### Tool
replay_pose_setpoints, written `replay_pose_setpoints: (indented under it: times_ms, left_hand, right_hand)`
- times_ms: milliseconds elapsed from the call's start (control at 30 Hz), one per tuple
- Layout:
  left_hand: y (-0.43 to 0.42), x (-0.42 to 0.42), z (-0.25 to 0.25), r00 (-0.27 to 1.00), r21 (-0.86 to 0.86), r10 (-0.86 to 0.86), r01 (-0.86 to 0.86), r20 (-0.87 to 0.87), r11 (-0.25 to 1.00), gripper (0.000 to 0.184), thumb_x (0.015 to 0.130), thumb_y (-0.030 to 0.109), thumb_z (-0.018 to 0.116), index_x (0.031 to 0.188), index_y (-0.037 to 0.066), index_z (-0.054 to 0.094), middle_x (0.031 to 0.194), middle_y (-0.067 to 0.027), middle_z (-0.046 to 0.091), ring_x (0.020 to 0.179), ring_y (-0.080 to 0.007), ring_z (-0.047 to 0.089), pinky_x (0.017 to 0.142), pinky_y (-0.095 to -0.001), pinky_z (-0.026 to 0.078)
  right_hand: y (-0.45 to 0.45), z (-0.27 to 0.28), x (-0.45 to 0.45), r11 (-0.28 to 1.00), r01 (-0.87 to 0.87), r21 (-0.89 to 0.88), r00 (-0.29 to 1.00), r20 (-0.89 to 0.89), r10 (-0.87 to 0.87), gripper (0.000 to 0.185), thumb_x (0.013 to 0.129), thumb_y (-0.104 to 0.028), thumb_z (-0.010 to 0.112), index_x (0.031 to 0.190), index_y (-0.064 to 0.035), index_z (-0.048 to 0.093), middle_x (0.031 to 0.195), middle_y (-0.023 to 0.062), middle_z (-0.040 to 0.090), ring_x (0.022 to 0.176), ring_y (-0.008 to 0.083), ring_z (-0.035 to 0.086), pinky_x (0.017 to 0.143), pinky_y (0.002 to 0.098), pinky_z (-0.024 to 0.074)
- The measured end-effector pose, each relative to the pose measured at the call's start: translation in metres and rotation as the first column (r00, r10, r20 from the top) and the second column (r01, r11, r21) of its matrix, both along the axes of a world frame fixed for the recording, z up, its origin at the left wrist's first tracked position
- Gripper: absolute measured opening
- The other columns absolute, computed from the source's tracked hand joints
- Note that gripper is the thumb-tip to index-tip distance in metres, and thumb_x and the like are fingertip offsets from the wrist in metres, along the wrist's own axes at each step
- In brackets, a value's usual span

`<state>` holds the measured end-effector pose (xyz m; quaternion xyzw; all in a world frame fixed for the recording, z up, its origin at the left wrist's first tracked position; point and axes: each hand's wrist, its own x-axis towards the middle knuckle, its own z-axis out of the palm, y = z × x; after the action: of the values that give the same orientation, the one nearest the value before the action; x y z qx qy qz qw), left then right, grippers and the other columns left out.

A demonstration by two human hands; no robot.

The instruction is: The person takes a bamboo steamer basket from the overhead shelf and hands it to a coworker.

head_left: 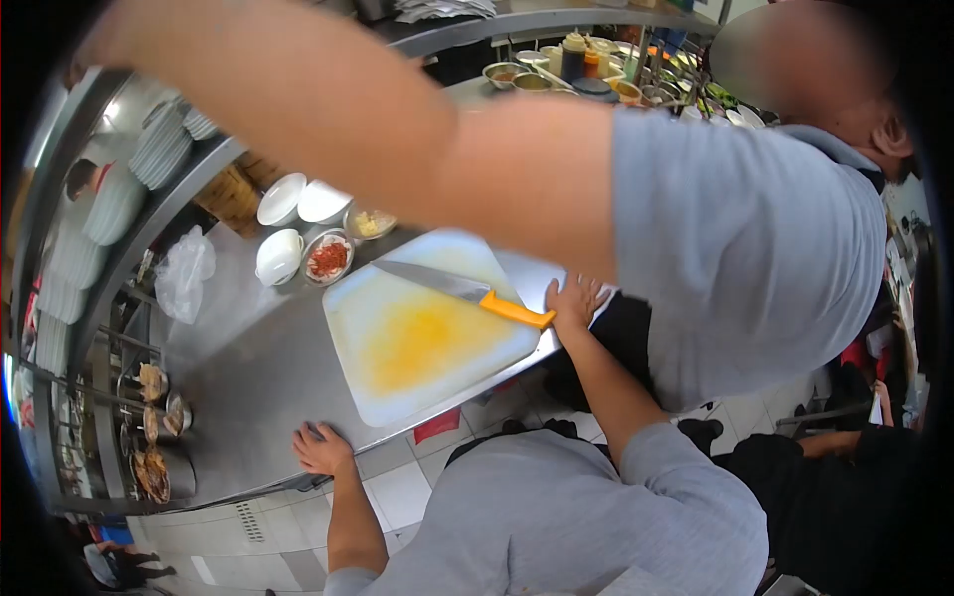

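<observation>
My left hand [323, 450] lies on the steel counter [248, 397], left of the cutting board, fingers spread and holding nothing. At the counter's edge, my right hand [576, 301] rests with its fingers apart, close to the orange handle of a knife [512, 309]. The knife lies on the white cutting board [477, 363], blade pointing to the upper left. A yellow stain marks the board's middle. Beyond the board are a bowl of chopped red food [328, 258] and a bowl of pale yellow pieces [372, 223].
A co-worker in a grey shirt [745, 238] stands at the right, one arm [397, 129] stretched across the view above the counter. White bowls [279, 256], a plastic bag [186, 273] and bamboo steamers [231, 199] stand farther back. Stacked plates [159, 149] fill the left shelf.
</observation>
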<state>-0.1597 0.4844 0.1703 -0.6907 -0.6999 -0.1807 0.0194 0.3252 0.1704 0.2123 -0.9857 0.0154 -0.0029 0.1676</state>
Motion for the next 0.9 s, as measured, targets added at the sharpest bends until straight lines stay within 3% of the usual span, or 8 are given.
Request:
replay_pose_setpoints:
  times_ms: [67,400,500,667,767,800,867,900]
  left_hand:
    - [0.002,-0.001,-0.001,0.999,0.035,0.016,-0.017,0.034,0.999,0.056,0.105,0.051,0.06,0.151,0.02,0.065,0.168,-0.0066,0.052,0.159,-0.0318,0.04,0.129,-0.0621,0.021]
    - [-0.001,0.001,0.007,0.996,0.035,-0.004,0.001,0.084,0.999,0.051,0.101,0.043,0.063,0.145,0.019,0.07,0.166,-0.0089,0.054,0.16,-0.0325,0.04,0.13,-0.0624,0.022]
    - [-0.004,0.003,0.01,0.995,-0.001,0.001,-0.001,0.099,1.0,0.05,0.102,0.044,0.063,0.145,0.019,0.07,0.166,-0.0074,0.054,0.159,-0.031,0.04,0.13,-0.0618,0.023]
    - [-0.005,0.003,0.008,0.999,0.005,-0.01,0.01,0.048,1.0,0.05,0.104,0.046,0.062,0.145,0.019,0.069,0.166,-0.0056,0.054,0.158,-0.03,0.042,0.128,-0.0594,0.025]
    - [-0.003,0.002,0.004,1.0,0.015,0.006,-0.006,0.03,1.0,0.049,0.104,0.046,0.061,0.144,0.019,0.069,0.167,-0.0053,0.053,0.157,-0.03,0.042,0.127,-0.0578,0.026]
    - [-0.003,0.0,0.002,1.0,0.029,0.01,-0.01,0.019,1.0,0.048,0.104,0.045,0.06,0.144,0.019,0.069,0.167,-0.0053,0.053,0.157,-0.03,0.042,0.127,-0.057,0.026]
    - [0.0,-0.001,-0.002,1.0,0.034,0.005,-0.006,0.02,0.999,0.048,0.104,0.045,0.06,0.144,0.019,0.069,0.168,-0.0053,0.053,0.158,-0.0302,0.042,0.127,-0.0565,0.026]
    - [0.0,-0.002,-0.003,1.0,0.038,-0.002,0.001,0.024,0.999,0.048,0.104,0.045,0.059,0.144,0.019,0.069,0.168,-0.0054,0.053,0.158,-0.0304,0.042,0.127,-0.0561,0.026]
  right_hand:
    - [-0.009,-0.008,0.004,1.0,-0.019,0.023,1.0,-0.014,0.019,0.072,0.094,-0.051,0.074,0.159,-0.0243,0.059,0.174,0.0112,0.044,0.167,0.0424,0.025,0.132,0.074,0.0094]
    - [-0.008,-0.005,0.0,1.0,-0.001,0.022,1.0,-0.028,0.001,0.068,0.096,-0.043,0.073,0.159,-0.0236,0.058,0.167,0.0135,0.049,0.156,0.0417,0.039,0.125,0.071,0.0216]
    - [0.016,0.066,0.011,0.953,0.025,-0.303,0.991,0.136,0.017,0.065,0.097,-0.038,0.077,0.156,-0.0197,0.057,0.15,0.0125,0.06,0.136,0.0314,0.052,0.111,0.0571,0.0365]
    - [0.085,0.273,0.127,0.244,0.483,-0.841,0.856,0.512,0.068,0.062,0.099,-0.03,0.083,0.151,-0.0132,0.055,0.12,0.0108,0.077,0.105,0.0142,0.074,0.089,0.0338,0.0612]
    - [0.112,0.252,0.124,0.218,0.665,-0.715,0.691,0.699,0.183,0.033,0.101,-0.037,0.083,0.092,-0.0118,0.063,0.086,0.0011,0.063,0.085,0.014,0.065,0.076,0.0314,0.0527]
    - [0.133,0.278,0.107,0.41,0.705,-0.579,0.531,0.814,0.236,0.028,0.098,-0.034,0.081,0.092,-0.0116,0.065,0.086,0.0028,0.064,0.086,0.0168,0.066,0.077,0.0338,0.0547]
    - [0.19,0.327,0.047,0.963,0.034,-0.267,0.106,0.959,0.263,0.02,0.092,-0.029,0.078,0.09,-0.0112,0.07,0.087,0.0063,0.066,0.089,0.0226,0.067,0.08,0.0387,0.0588]
    - [0.214,0.358,0.016,0.9,-0.353,-0.255,-0.074,0.967,0.244,0.016,0.089,-0.027,0.076,0.089,-0.011,0.072,0.087,0.008,0.067,0.09,0.0254,0.067,0.082,0.0412,0.0608]
